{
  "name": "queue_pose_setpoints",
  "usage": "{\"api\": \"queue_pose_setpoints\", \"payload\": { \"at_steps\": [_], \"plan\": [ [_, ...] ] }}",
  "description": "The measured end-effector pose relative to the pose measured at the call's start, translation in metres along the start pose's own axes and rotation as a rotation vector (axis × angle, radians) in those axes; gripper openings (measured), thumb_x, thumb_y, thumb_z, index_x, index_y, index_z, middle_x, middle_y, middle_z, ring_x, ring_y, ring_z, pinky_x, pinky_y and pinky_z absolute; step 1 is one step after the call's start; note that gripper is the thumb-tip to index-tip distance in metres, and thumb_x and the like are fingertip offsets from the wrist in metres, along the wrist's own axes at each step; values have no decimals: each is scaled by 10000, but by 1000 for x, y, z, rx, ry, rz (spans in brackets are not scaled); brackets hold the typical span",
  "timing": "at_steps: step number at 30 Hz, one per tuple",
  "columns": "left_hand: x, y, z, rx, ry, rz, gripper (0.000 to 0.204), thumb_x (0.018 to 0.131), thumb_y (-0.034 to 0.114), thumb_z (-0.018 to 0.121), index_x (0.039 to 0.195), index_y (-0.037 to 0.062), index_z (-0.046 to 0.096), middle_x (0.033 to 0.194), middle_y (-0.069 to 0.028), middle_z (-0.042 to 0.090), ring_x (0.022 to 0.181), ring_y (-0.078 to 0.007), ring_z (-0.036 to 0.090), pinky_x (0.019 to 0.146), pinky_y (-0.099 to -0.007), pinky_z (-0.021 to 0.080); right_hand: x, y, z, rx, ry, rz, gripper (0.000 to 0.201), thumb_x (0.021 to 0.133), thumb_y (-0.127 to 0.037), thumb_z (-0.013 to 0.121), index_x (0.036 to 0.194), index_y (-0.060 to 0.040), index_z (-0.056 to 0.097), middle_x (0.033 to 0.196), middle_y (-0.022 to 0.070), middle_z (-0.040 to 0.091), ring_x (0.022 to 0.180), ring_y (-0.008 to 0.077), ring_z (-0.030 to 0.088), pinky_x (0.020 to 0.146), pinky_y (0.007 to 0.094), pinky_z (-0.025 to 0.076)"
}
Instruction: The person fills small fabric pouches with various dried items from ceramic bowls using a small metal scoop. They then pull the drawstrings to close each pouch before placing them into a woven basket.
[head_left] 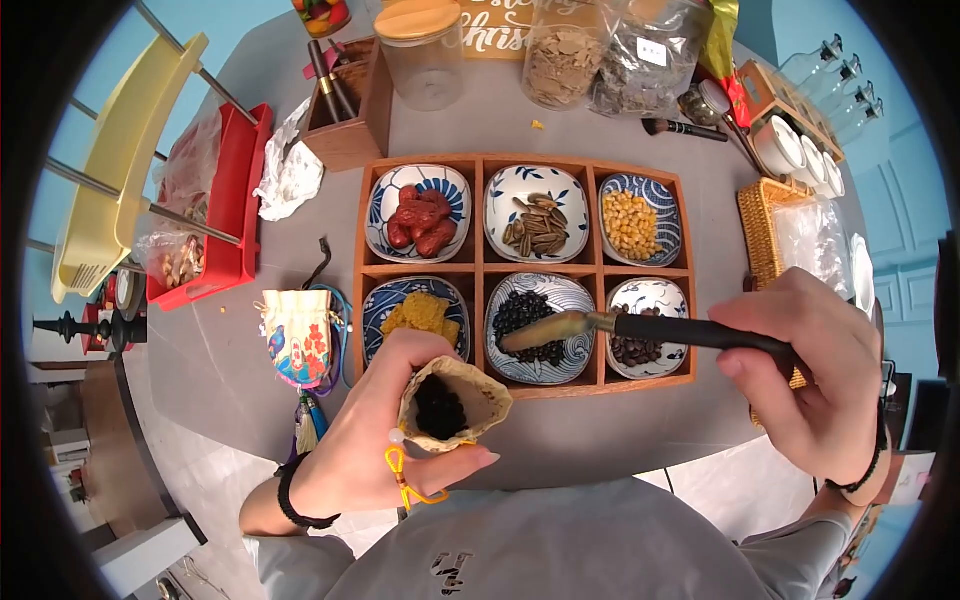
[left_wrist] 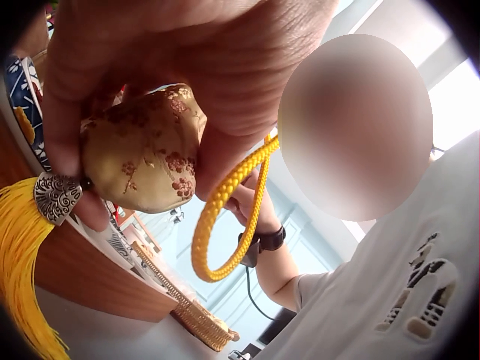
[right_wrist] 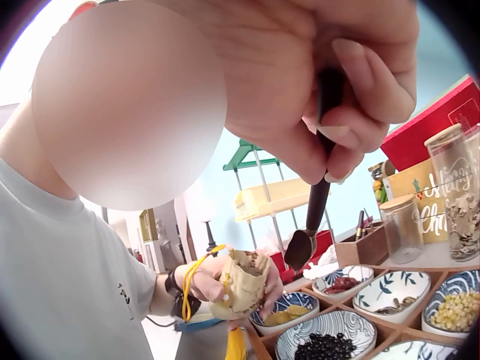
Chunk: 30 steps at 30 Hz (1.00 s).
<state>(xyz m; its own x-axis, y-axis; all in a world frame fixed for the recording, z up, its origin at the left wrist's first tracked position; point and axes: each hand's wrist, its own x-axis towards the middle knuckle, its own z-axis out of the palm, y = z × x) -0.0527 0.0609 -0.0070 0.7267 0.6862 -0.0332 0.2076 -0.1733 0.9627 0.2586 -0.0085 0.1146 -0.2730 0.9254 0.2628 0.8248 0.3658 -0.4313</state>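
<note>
My left hand [head_left: 375,430] grips a gold floral brocade pouch [left_wrist: 142,161], its mouth turned up and dark beans lying inside. A yellow cord loop [left_wrist: 225,217] and a yellow tassel [left_wrist: 26,262] hang from the pouch. In my right hand [head_left: 810,370] is a small spoon [head_left: 690,330], pinched by its black handle. The spoon's brass-coloured end is over the bowl of black beans [head_left: 535,312] in the head view. That patterned bowl [head_left: 575,375] stands in the front middle compartment of a wooden divided tray [head_left: 478,210].
Other bowls hold red dates [head_left: 420,220], striped seeds [head_left: 540,225], corn kernels [head_left: 630,225], yellow pieces [head_left: 425,315] and brown beans [head_left: 635,350]. An embroidered pouch [head_left: 300,335] lies left of the tray. Jars [head_left: 420,60], a brush [head_left: 685,129] and a wicker basket [head_left: 762,230] stand around.
</note>
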Motion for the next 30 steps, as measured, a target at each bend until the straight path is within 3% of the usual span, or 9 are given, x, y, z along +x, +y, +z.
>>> {"api": "queue_pose_setpoints", "payload": {
  "at_steps": [3,6,8,11,17,20,23,30],
  "plan": [
    [1,2,-1,-3,-18,-4,748,717,146,941,1290,30,473,1196,-147,535,1062,-284,587,929,-373,475,-6,12,5,-2,-57,40,193,852,18,726,1040,30,682,788,111,638,631,231,577,571,321,428],
    [2,3,-1,17,-36,5,737,719,143,936,1283,29,476,1192,-148,534,1052,-291,584,926,-374,474,-8,20,15,-2,-105,84,195,856,10,731,1043,25,678,806,130,626,652,272,602,576,356,453],
    [2,3,-1,4,-46,-1,728,722,142,933,1278,29,476,1191,-148,531,1042,-294,583,921,-373,473,-6,23,20,-41,-124,106,181,848,-16,741,1016,10,678,847,154,646,705,349,652,610,413,506],
    [4,7,-4,60,-65,52,719,727,144,929,1272,27,476,1178,-150,529,1029,-292,581,913,-374,475,-3,29,25,-23,-123,122,160,859,-22,731,1007,-3,675,847,149,642,709,351,652,603,421,503],
    [2,13,-8,85,-63,64,720,724,150,936,1265,26,478,1157,-153,531,1031,-290,581,907,-374,482,8,36,25,53,-159,149,151,856,-15,726,1000,-3,680,831,144,639,688,351,644,595,418,508],
    [7,17,-15,89,-95,53,722,717,156,945,1257,27,482,1167,-152,541,1055,-298,577,916,-386,486,12,43,24,96,-148,85,200,860,3,738,1046,42,677,800,118,621,631,249,596,555,338,446],
    [20,26,-23,74,-122,38,716,713,161,951,1245,24,492,1165,-151,549,1073,-310,574,926,-393,485,24,46,18,93,-192,122,206,825,-11,754,1023,14,701,824,144,641,659,324,643,581,403,510],
    [13,37,-21,66,-142,86,727,699,142,951,1249,15,493,1174,-153,545,1066,-307,571,922,-388,481,16,36,14,168,-108,236,192,852,-16,753,1030,35,699,832,120,661,670,239,628,601,332,465]
  ]
}}
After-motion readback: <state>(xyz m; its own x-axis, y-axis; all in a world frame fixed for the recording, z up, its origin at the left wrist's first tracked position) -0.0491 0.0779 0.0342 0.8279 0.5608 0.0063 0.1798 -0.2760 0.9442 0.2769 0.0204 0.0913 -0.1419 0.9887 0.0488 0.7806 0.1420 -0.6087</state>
